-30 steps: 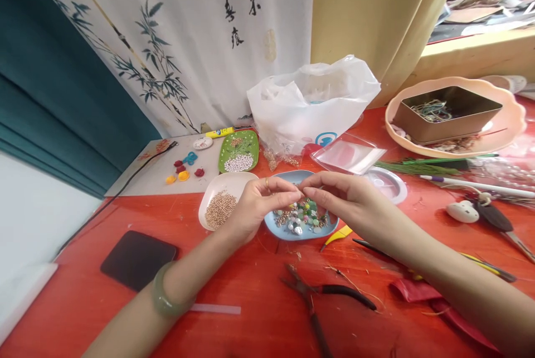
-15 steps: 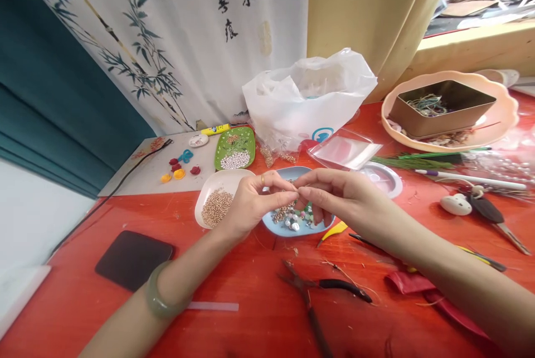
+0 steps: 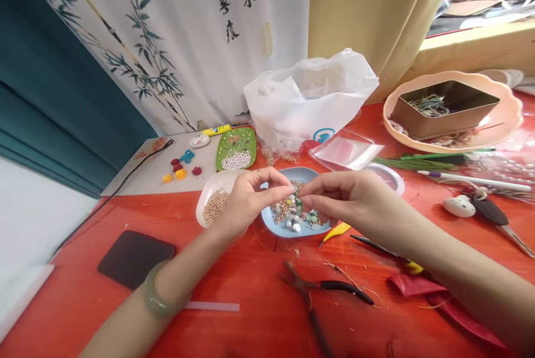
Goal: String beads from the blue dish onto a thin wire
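Note:
My left hand [image 3: 253, 196] pinches thumb and forefinger together over the left side of a blue tray [image 3: 273, 230]. Whatever lies between its fingertips is too small to make out. Facing it, my right hand [image 3: 338, 196] is also in a pinch, a short gap away, and its content cannot be made out either. Below the hands the blue tray holds mixed beads [image 3: 295, 214], gold, green and pearly white. A white dish [image 3: 202, 202] of small gold beads [image 3: 215, 206] sits partly behind my left hand. A thin thread-like line seems to hang below my left hand.
Black-handled pliers [image 3: 307, 285] lie on the red table in front, with yellow tweezers [image 3: 334, 232] beyond. A black pad [image 3: 136, 259] lies left. A green tray [image 3: 219, 151], a white plastic bag [image 3: 309, 104] and a peach basin [image 3: 507, 115] stand farther back.
My hands have drawn apart; their fingertips were together before and now a gap shows the beads in the blue tray. The view has shifted very slightly.

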A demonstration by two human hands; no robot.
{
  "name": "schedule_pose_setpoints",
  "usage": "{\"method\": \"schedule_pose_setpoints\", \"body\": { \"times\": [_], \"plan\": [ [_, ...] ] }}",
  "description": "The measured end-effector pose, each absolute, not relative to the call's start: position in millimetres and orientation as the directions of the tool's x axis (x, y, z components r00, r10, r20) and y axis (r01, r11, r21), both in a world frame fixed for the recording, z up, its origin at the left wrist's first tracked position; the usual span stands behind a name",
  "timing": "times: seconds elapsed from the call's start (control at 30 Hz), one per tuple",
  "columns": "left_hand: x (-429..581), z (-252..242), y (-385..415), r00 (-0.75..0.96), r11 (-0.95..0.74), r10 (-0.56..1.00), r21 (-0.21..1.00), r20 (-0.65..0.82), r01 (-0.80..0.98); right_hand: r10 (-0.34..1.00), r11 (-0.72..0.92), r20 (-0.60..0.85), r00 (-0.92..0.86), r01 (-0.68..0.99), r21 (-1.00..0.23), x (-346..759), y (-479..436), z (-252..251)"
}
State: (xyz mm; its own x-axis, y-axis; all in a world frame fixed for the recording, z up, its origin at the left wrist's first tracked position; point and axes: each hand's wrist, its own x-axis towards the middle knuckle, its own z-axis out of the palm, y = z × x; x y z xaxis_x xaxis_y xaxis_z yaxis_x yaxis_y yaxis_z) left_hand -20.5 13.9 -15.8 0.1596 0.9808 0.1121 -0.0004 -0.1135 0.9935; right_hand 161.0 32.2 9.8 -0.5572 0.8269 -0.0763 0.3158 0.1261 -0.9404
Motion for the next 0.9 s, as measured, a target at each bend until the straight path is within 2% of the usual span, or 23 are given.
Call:
{"method": "schedule_pose_setpoints", "body": {
  "times": [0.4,0.73,0.8,0.9],
  "plan": [
    [-26.6,-11.5,17.3,0.21,-0.208,0.965,0.943,0.156,0.258,0.844,0.229,-0.057,-0.534,0.453,-0.862,164.2,36.1,7.1],
    [-30.6,-13.6,22.8,0.172,-0.215,0.971,0.919,0.166,0.329,0.856,0.314,0.001,-0.517,0.519,-0.795,165.4,38.6,5.2],
    [-32.4,-16.4,24.5,0.167,-0.24,0.969,0.869,0.185,0.432,0.863,0.31,0.007,-0.506,0.517,-0.798,165.2,39.2,6.1],
    [-33.9,-23.0,25.4,0.254,-0.298,0.952,0.711,0.171,0.637,0.863,0.31,0.015,-0.506,0.504,-0.806,164.5,40.0,6.8]
  ]
}}
